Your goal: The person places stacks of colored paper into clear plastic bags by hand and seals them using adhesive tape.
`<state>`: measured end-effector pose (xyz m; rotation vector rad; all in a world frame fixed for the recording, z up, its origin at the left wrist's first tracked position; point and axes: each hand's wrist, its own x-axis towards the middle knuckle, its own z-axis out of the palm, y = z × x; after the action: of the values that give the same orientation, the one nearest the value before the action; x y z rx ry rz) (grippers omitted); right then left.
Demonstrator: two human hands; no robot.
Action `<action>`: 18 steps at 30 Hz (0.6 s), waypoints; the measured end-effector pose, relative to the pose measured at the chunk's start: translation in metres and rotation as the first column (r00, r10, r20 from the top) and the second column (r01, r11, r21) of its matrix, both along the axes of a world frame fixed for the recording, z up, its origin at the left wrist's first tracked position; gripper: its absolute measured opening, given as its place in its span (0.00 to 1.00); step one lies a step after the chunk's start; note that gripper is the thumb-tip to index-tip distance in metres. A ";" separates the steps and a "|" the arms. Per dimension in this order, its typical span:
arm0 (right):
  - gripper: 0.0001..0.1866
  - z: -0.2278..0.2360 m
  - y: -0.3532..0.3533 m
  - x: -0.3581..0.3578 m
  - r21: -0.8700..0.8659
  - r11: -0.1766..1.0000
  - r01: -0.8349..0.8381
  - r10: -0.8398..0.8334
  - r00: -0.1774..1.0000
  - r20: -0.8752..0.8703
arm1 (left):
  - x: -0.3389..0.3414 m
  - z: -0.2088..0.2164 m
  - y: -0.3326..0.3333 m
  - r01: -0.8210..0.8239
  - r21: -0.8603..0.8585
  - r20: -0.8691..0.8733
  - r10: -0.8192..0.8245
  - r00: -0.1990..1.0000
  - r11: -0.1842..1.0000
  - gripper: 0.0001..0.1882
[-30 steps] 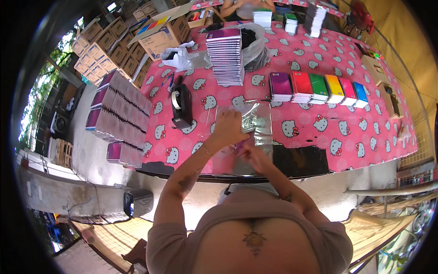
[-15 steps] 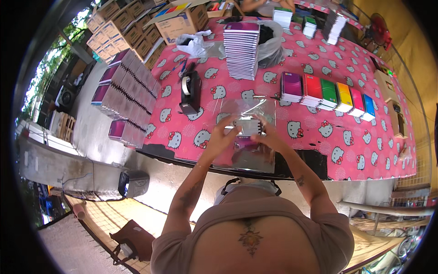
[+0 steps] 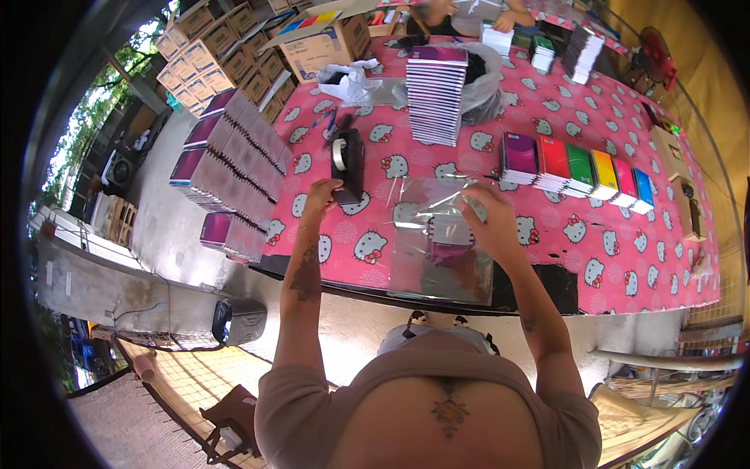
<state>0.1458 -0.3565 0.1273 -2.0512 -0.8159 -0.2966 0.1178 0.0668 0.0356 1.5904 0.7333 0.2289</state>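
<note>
My left hand (image 3: 322, 197) is at the near end of a black tape dispenser (image 3: 355, 168) with a pale roll. Its fingers are pinched together there; anything between them is too small to make out. Right of it, a clear plastic film (image 3: 406, 270) lies spread near the table's front edge. A small spiral notebook with a purple cover (image 3: 449, 252) lies on the film, partly wrapped by it. My right hand (image 3: 492, 223) is bent over the film's upper right part, its fingertips holding the film by the notebook.
Tall stacks of spiral notebooks (image 3: 226, 160) stand at the left edge, another stack (image 3: 432, 98) farther back. A row of coloured notebooks (image 3: 553, 164) is on the right. Behind are a plastic bag (image 3: 483, 90), cardboard boxes (image 3: 324, 48) and another person's hand (image 3: 504, 22).
My left hand has left the film and reached left to the tape dispenser. My right hand stays over the film and notebook, its fingers now near the upper right part. The view has shifted slightly.
</note>
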 end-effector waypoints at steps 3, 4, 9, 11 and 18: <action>0.18 0.025 0.015 -0.037 -0.130 0.990 0.054 -0.023 0.972 0.233 | -0.004 -0.027 -0.010 -0.050 0.084 0.383 0.015 0.924 0.995 0.08; 0.18 0.027 0.016 -0.044 -0.218 0.973 0.074 -0.010 0.960 0.279 | -0.011 -0.039 -0.018 -0.026 -0.093 0.383 0.060 0.922 0.995 0.07; 0.19 0.009 0.032 -0.052 -0.414 0.910 0.018 0.057 0.984 0.169 | -0.040 -0.034 -0.004 0.012 0.281 0.137 -0.052 0.989 0.960 0.04; 0.19 0.007 0.033 -0.049 -0.422 0.906 0.027 0.050 0.984 0.170 | -0.034 -0.006 -0.008 0.101 0.708 -0.091 -0.052 0.994 0.699 0.05; 0.19 0.012 0.036 -0.051 -0.459 0.886 0.059 0.002 0.991 0.130 | -0.028 0.062 -0.116 0.711 0.347 0.364 -0.787 0.499 0.611 0.11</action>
<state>0.0947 -0.3203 0.1393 -2.5131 -1.0097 -0.2692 0.0899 -0.0492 0.0977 1.7546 -0.4402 0.0192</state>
